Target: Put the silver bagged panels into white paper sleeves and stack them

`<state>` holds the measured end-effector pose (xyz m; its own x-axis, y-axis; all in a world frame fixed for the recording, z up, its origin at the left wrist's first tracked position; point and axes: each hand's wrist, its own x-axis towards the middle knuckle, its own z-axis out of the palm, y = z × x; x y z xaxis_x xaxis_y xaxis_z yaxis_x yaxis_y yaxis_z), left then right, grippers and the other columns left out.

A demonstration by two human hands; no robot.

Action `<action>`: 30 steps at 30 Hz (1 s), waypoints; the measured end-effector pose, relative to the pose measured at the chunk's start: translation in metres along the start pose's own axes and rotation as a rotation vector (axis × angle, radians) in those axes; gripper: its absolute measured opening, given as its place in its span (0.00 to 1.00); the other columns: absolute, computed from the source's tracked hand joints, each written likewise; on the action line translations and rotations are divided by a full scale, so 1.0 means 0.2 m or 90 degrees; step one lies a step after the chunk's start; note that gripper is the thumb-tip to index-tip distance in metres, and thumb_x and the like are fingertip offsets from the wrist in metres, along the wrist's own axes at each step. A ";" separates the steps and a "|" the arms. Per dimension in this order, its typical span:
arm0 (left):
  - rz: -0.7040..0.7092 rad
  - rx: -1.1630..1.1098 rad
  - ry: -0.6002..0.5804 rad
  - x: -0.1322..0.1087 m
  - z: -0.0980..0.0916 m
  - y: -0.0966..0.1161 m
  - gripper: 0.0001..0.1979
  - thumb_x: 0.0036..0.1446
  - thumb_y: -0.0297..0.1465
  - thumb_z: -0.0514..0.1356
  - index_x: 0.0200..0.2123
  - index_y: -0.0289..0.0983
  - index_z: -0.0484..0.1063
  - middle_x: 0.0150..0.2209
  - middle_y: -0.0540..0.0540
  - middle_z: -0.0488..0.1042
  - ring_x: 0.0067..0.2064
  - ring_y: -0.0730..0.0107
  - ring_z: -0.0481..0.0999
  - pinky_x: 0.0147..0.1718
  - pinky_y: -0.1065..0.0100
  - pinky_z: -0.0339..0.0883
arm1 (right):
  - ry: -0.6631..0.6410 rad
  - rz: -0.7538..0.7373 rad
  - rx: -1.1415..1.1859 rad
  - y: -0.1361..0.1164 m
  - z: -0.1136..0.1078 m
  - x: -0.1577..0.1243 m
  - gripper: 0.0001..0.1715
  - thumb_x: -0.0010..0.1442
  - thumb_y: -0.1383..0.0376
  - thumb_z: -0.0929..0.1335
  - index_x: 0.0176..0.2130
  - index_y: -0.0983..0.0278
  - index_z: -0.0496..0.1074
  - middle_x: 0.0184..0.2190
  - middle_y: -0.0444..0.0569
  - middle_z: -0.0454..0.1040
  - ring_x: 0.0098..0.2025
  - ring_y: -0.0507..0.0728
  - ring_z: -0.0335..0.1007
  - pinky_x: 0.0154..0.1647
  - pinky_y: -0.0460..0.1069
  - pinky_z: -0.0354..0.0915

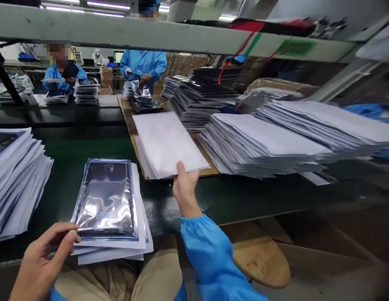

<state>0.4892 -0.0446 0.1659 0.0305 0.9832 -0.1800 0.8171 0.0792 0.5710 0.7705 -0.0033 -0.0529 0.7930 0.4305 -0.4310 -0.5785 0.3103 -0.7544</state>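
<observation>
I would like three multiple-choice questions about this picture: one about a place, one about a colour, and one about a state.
1. Where does the silver foil bag lie?
A. on a small pile of white sheets near the left hand
B. on the wooden stool
C. on the tall stacks at the right

2. What colour is the sleeve on the right arm?
A. white
B. blue
C. green

3. What is the right hand doing?
A. resting flat on the green belt
B. gripping the near edge of the white envelopes
C. holding the foil bag

Answers:
1. A: the bag rests on white sheets at the table's near edge, beside the left hand.
2. B: the cuffed sleeve is bright blue.
3. B: the thumb lies on top of the white envelopes at their near edge.
</observation>
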 end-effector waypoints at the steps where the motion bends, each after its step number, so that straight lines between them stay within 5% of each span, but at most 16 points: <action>1: 0.016 0.034 0.004 0.03 0.02 0.00 0.20 0.42 0.51 0.64 0.32 0.43 0.77 0.30 0.47 0.77 0.32 0.60 0.75 0.29 0.69 0.68 | 0.013 0.023 -0.008 0.08 0.01 0.05 0.33 0.46 0.62 0.70 0.50 0.61 0.56 0.55 0.54 0.66 0.53 0.57 0.67 0.52 0.57 0.67; 5: 0.012 0.139 -0.005 0.14 0.04 -0.08 0.18 0.50 0.50 0.59 0.35 0.42 0.73 0.30 0.49 0.75 0.31 0.64 0.72 0.28 0.71 0.64 | 0.003 0.100 -0.035 0.21 0.01 0.09 0.35 0.44 0.60 0.72 0.48 0.60 0.55 0.52 0.55 0.67 0.51 0.59 0.68 0.43 0.58 0.71; 11: -0.004 0.227 -0.040 0.32 0.05 -0.19 0.20 0.54 0.51 0.54 0.34 0.40 0.69 0.26 0.51 0.71 0.29 0.66 0.71 0.28 0.70 0.61 | -0.063 0.128 -0.085 0.05 -0.14 -0.25 0.26 0.50 0.56 0.70 0.48 0.58 0.62 0.48 0.49 0.68 0.49 0.56 0.68 0.52 0.55 0.65; 15: 0.021 0.269 -0.099 0.37 0.07 -0.16 0.21 0.58 0.50 0.49 0.25 0.40 0.67 0.23 0.51 0.69 0.28 0.67 0.69 0.28 0.70 0.59 | -0.345 0.112 -0.270 0.01 -0.19 -0.53 0.16 0.54 0.57 0.69 0.42 0.62 0.71 0.37 0.50 0.74 0.40 0.58 0.70 0.41 0.53 0.67; 17: 0.072 0.267 -0.063 0.38 0.08 -0.11 0.20 0.57 0.48 0.51 0.24 0.40 0.67 0.25 0.50 0.69 0.30 0.66 0.69 0.29 0.70 0.60 | -0.413 0.097 -0.320 0.02 -0.17 -0.59 0.14 0.56 0.58 0.67 0.41 0.63 0.71 0.33 0.50 0.74 0.36 0.58 0.71 0.36 0.52 0.67; 20: 0.058 0.163 -0.015 0.39 0.10 -0.02 0.19 0.51 0.49 0.56 0.24 0.39 0.67 0.28 0.48 0.72 0.32 0.64 0.70 0.31 0.69 0.63 | -0.419 0.085 -0.337 0.05 -0.13 -0.60 0.15 0.56 0.59 0.67 0.42 0.63 0.71 0.32 0.48 0.74 0.33 0.56 0.70 0.34 0.50 0.65; 22: -0.054 0.003 -0.061 0.39 0.11 0.04 0.20 0.43 0.50 0.62 0.30 0.39 0.68 0.28 0.49 0.73 0.31 0.64 0.73 0.29 0.68 0.66 | -0.427 0.100 -0.341 0.06 -0.12 -0.58 0.18 0.55 0.59 0.68 0.45 0.63 0.70 0.32 0.47 0.74 0.31 0.55 0.68 0.34 0.50 0.64; 26: -0.218 -0.259 -0.175 0.34 0.12 0.10 0.39 0.31 0.39 0.73 0.49 0.42 0.66 0.29 0.50 0.77 0.28 0.60 0.77 0.28 0.65 0.71 | -0.414 0.125 -0.325 0.05 -0.10 -0.55 0.25 0.52 0.56 0.69 0.48 0.65 0.67 0.31 0.46 0.71 0.29 0.55 0.65 0.34 0.51 0.62; 30: -0.210 -0.300 -0.111 0.26 0.11 0.09 0.34 0.33 0.36 0.73 0.48 0.43 0.70 0.30 0.51 0.78 0.29 0.62 0.77 0.26 0.68 0.71 | -0.439 0.158 -0.281 -0.04 -0.09 -0.59 0.15 0.55 0.53 0.67 0.35 0.62 0.67 0.23 0.40 0.66 0.26 0.52 0.61 0.29 0.48 0.59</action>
<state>0.5184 0.0045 0.1502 -0.0549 0.8557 -0.5145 0.4576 0.4796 0.7487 0.6853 -0.0720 -0.0043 0.2767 0.9066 -0.3186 -0.4788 -0.1574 -0.8637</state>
